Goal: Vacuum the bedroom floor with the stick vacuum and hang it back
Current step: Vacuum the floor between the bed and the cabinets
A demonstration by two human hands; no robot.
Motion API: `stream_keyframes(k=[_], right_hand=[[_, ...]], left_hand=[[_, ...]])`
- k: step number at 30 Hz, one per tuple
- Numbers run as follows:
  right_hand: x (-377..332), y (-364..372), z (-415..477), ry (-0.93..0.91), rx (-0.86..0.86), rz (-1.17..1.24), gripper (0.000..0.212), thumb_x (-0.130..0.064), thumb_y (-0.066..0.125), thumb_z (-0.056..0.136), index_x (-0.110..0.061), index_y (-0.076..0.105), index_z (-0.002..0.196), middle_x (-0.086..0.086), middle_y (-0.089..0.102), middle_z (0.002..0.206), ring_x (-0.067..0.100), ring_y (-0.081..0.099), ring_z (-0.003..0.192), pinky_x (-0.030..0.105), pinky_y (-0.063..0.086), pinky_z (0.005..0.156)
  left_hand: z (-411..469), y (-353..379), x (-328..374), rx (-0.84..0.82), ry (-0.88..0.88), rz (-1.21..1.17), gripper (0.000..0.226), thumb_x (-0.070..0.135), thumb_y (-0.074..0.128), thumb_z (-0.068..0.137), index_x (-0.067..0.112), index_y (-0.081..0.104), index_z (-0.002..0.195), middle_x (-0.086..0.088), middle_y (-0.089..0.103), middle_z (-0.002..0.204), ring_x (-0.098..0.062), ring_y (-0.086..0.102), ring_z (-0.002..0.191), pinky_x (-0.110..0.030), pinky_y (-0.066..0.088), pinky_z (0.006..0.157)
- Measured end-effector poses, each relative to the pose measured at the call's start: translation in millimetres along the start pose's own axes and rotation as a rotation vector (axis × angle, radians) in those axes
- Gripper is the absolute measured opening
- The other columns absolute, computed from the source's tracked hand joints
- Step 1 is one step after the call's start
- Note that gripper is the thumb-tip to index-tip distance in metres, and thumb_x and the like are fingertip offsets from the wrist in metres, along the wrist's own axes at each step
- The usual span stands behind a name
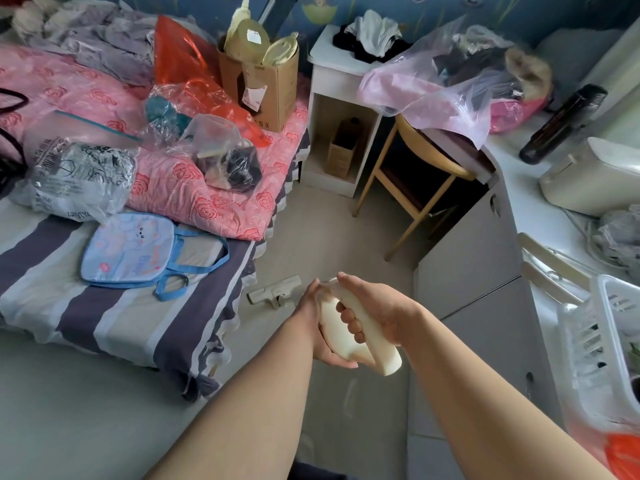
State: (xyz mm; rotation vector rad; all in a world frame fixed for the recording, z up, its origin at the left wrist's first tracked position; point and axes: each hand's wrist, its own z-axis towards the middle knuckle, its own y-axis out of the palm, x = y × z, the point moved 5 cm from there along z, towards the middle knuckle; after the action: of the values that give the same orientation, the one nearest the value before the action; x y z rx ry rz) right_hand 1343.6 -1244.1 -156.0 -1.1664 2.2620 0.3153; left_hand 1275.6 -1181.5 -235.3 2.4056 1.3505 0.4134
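Seen from above in a cluttered bedroom: both bare hands closed on the cream body of the stick vacuum (360, 337), held out in front over the pale floor (332, 237). Right hand (377, 311) wrapped around the upper grip, fingers curled through the handle opening; left hand (320, 327) cupped against the body's left side and underside, palm turned inward. Floor head (275, 294) of the vacuum flat on the floor just beyond the hands, near the foot corner of the bed (114, 317); the tube between body and head hidden behind the hands. On the bed, over a grey-striped sheet, a pink rose-print quilt (194, 195), a light blue tote bag (131, 249), several clear plastic bags and an open cardboard box (266, 88) stuffed with yellowish pouches. Against the blue wall, a white nightstand (332, 98) with dark and white clothing piled on top. Beside it, a wooden chair (415, 174) pushed partly under the white desk (540, 216) at right. On the desk, a large plastic bag of clothes (460, 81), a black cylindrical bottle (561, 126) lying on its side, a cream-coloured appliance and a white slotted basket (595, 344).
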Motion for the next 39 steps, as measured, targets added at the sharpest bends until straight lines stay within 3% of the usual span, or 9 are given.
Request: stream_keyframes(k=[3, 7, 9, 12, 19, 27, 33, 39], right_hand=[[5, -4, -1, 0.003, 0.007, -0.005, 0.050, -0.052, 0.045, 0.100, -0.008, 0.053, 0.077, 0.001, 0.047, 0.054, 0.015, 0.040, 0.040, 0.023, 0.032, 0.046], [9, -9, -5, 0.008, -0.001, -0.010, 0.051, -0.053, 0.044, 0.101, -0.008, 0.053, 0.077, 0.001, 0.047, 0.054, 0.015, 0.040, 0.040, 0.022, 0.032, 0.045], [10, -11, -6, 0.005, 0.002, -0.017, 0.051, -0.053, 0.045, 0.100, -0.008, 0.053, 0.078, 0.001, 0.047, 0.054, 0.015, 0.041, 0.041, 0.023, 0.032, 0.045], [12, -15, -9, -0.008, 0.008, -0.026, 0.050, -0.052, 0.047, 0.099, -0.007, 0.054, 0.078, 0.002, 0.048, 0.054, 0.016, 0.041, 0.040, 0.022, 0.033, 0.045], [21, -9, -14, -0.012, 0.000, -0.022, 0.049, -0.052, 0.049, 0.098, -0.007, 0.054, 0.078, 0.003, 0.048, 0.057, 0.017, 0.042, 0.042, 0.023, 0.034, 0.046], [18, 4, -22, -0.035, -0.009, -0.019, 0.050, -0.052, 0.049, 0.099, -0.008, 0.056, 0.076, 0.003, 0.048, 0.058, 0.016, 0.042, 0.042, 0.023, 0.034, 0.046], [11, 27, -24, -0.048, 0.000, 0.000, 0.048, -0.050, 0.048, 0.100, -0.008, 0.056, 0.077, 0.003, 0.048, 0.057, 0.015, 0.042, 0.041, 0.023, 0.033, 0.046], [15, 52, -34, -0.015, 0.016, 0.034, 0.048, -0.050, 0.048, 0.100, -0.008, 0.056, 0.077, 0.003, 0.048, 0.057, 0.015, 0.041, 0.040, 0.023, 0.033, 0.046]], left_hand=[[2, 4, -3, -0.002, 0.005, 0.026, 0.065, 0.067, 0.060, 0.074, 0.011, 0.064, 0.108, -0.014, 0.068, 0.107, -0.042, 0.060, 0.106, -0.073, 0.031, 0.100], [-6, 11, -2, -0.015, 0.059, 0.097, 0.053, 0.063, 0.056, 0.081, 0.011, 0.061, 0.090, -0.012, 0.070, 0.069, -0.033, 0.062, 0.088, -0.061, 0.037, 0.096], [-10, 16, -2, -0.024, 0.089, 0.150, 0.046, 0.060, 0.055, 0.083, 0.015, 0.057, 0.089, -0.008, 0.066, 0.060, -0.028, 0.062, 0.082, -0.056, 0.038, 0.096], [-10, 19, -9, -0.022, 0.071, 0.134, 0.049, 0.063, 0.060, 0.075, 0.014, 0.059, 0.085, -0.010, 0.067, 0.061, -0.032, 0.063, 0.086, -0.062, 0.034, 0.103], [-11, 11, -24, 0.014, 0.073, 0.105, 0.059, 0.067, 0.070, 0.061, 0.017, 0.065, 0.091, -0.012, 0.071, 0.067, -0.037, 0.065, 0.096, -0.069, 0.037, 0.097], [-27, 3, -30, -0.003, 0.063, 0.066, 0.056, 0.069, 0.067, 0.063, 0.015, 0.061, 0.077, -0.010, 0.066, 0.067, -0.033, 0.065, 0.086, -0.064, 0.035, 0.103], [-48, -8, -26, 0.003, 0.076, 0.053, 0.054, 0.067, 0.062, 0.074, 0.013, 0.057, 0.078, -0.012, 0.063, 0.053, -0.032, 0.061, 0.083, -0.061, 0.033, 0.107], [-54, -34, -26, 0.022, 0.052, 0.089, 0.054, 0.066, 0.067, 0.068, 0.015, 0.058, 0.084, -0.011, 0.065, 0.057, -0.034, 0.063, 0.087, -0.065, 0.034, 0.103]])
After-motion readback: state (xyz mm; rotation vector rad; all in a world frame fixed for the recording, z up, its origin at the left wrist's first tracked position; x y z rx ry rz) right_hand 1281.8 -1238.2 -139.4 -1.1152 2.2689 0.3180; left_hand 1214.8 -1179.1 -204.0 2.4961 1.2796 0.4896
